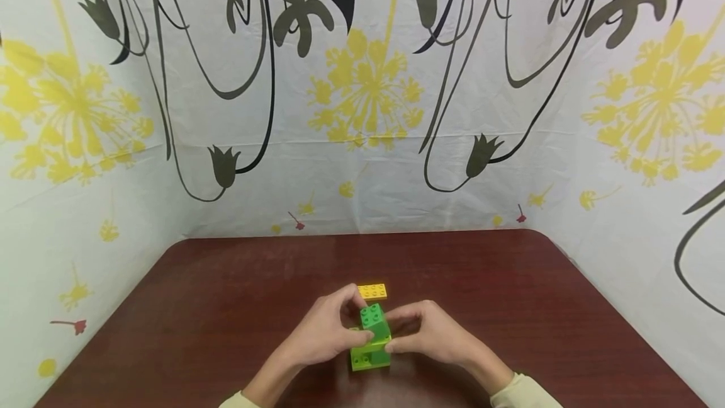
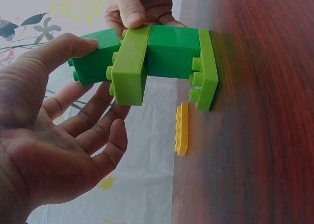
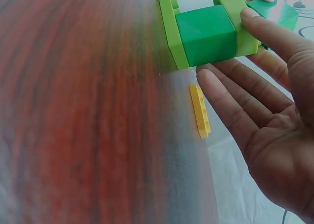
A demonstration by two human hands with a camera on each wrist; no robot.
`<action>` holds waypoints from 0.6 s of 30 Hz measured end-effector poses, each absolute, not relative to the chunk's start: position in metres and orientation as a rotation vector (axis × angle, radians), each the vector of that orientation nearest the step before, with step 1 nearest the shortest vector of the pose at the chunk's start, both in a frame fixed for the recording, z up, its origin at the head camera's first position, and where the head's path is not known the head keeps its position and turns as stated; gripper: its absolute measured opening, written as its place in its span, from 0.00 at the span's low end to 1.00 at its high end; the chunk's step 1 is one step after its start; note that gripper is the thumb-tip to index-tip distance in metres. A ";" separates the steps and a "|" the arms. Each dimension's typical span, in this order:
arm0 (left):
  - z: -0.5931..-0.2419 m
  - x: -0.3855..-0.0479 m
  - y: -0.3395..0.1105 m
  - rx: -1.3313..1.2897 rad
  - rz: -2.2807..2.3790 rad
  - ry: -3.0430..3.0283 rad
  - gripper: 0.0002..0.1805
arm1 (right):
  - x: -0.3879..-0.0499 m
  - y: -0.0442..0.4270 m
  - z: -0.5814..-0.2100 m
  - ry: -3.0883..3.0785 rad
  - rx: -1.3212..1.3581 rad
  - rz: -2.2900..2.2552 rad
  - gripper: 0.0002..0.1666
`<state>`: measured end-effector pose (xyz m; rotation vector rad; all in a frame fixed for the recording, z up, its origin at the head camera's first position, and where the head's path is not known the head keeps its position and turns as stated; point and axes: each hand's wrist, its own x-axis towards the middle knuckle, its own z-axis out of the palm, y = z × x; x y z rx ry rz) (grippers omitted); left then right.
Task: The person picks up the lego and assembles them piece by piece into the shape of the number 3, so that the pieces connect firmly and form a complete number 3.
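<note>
A small stack of toy building bricks stands on the table. At its base lies a thin lime-green plate (image 2: pixel 208 71), under a dark green brick (image 3: pixel 206 35). A lime-green brick (image 2: pixel 130 69) sits across that one. My left hand (image 1: pixel 321 334) pinches the top dark green brick (image 1: pixel 376 325) between thumb and fingers; this brick sits tilted against the lime-green one in the left wrist view, and whether its studs are locked I cannot tell. From the other side my right hand (image 1: pixel 436 335) grips the lime-green brick, thumb on its near face, fingers behind.
A flat yellow brick (image 1: pixel 372 291) lies on the dark red-brown table (image 1: pixel 243 288), just beyond the stack. Behind and at both sides of the table hangs a white cloth (image 1: pixel 362 206) printed with flowers.
</note>
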<state>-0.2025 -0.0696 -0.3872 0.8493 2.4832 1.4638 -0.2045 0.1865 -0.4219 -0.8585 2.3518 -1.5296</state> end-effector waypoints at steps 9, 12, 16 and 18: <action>-0.389 -0.201 -0.065 0.860 1.507 2.430 0.15 | -0.207 0.188 -0.423 2.302 -0.887 -1.550 0.25; -0.389 -0.200 -0.065 0.863 1.519 2.424 0.15 | -0.208 0.188 -0.423 2.285 -0.878 -1.554 0.27; -0.390 -0.200 -0.064 0.864 1.523 2.424 0.15 | -0.208 0.189 -0.421 2.253 -0.877 -1.567 0.28; -0.391 -0.201 -0.064 0.866 1.521 2.431 0.15 | -0.208 0.190 -0.420 2.245 -0.898 -1.589 0.29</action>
